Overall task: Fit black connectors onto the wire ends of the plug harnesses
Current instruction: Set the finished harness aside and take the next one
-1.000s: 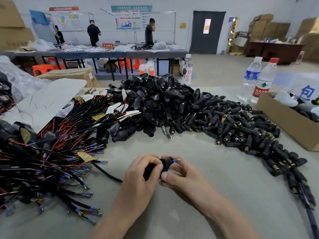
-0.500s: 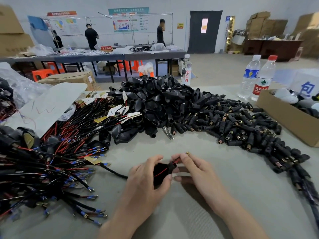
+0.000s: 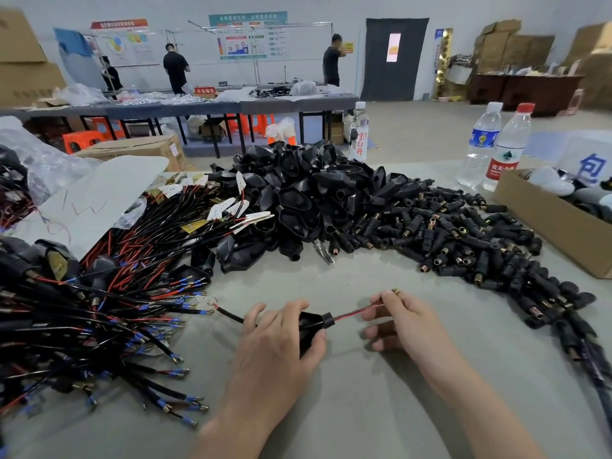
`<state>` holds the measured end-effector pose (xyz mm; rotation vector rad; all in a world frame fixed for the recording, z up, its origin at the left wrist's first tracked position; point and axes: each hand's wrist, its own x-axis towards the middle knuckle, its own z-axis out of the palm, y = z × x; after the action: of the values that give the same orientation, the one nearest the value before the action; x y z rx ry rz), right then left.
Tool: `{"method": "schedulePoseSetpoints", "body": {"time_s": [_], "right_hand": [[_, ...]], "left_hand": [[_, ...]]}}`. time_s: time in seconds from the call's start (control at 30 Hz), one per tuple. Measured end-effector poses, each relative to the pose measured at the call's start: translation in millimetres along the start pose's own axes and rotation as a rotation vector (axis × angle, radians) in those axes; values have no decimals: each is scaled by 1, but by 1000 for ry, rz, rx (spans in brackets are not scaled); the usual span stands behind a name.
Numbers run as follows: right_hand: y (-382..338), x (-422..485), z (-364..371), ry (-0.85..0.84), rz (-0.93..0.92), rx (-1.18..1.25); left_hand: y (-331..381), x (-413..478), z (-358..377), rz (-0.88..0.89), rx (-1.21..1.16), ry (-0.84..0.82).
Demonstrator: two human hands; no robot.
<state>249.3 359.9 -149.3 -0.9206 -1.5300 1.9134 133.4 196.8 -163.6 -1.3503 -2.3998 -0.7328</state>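
Note:
My left hand (image 3: pixel 275 352) grips a black plug cover (image 3: pixel 309 323) at the front middle of the table. A red and black wire (image 3: pixel 351 314) runs out of the cover's narrow neck to the right. My right hand (image 3: pixel 404 323) pinches that wire near its brass tip (image 3: pixel 395 290). The harness's black cable (image 3: pixel 228 314) trails left from under my left hand. A heap of black covers (image 3: pixel 311 193) lies at the back middle. Small black connectors (image 3: pixel 463 240) with brass ends spread to the right. Wire harnesses (image 3: pixel 109 293) with blue ferrules are piled on the left.
A cardboard box (image 3: pixel 546 220) sits at the right edge, with two water bottles (image 3: pixel 496 144) behind it and a third bottle (image 3: pixel 359 134) behind the cover heap. A white sheet (image 3: pixel 99 193) and a plastic bag lie at the left. People stand at far tables.
My right hand has drawn the red and black wire out through the cover's neck, moving right and away from my left hand. The cover stays in my left hand.

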Motion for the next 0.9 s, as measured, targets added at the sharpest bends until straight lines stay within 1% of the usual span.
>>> {"method": "schedulePoseSetpoints", "body": {"time_s": [0.27, 0.43, 0.67, 0.73, 0.8, 0.9], "right_hand": [[-2, 1, -1, 40, 55, -26], [-2, 2, -3, 39, 30, 37], [2, 6, -3, 44, -12, 144], [5, 5, 1, -8, 32, 204], [11, 2, 8, -138, 74, 223], [17, -7, 20, -345, 65, 114]], "left_hand": [[0, 1, 2, 42, -40, 18], [-1, 2, 2, 63, -79, 99], [0, -1, 2, 52, -79, 26], [1, 0, 1, 63, -101, 29], [3, 1, 0, 69, -138, 41], [4, 1, -3, 70, -190, 36]]}}
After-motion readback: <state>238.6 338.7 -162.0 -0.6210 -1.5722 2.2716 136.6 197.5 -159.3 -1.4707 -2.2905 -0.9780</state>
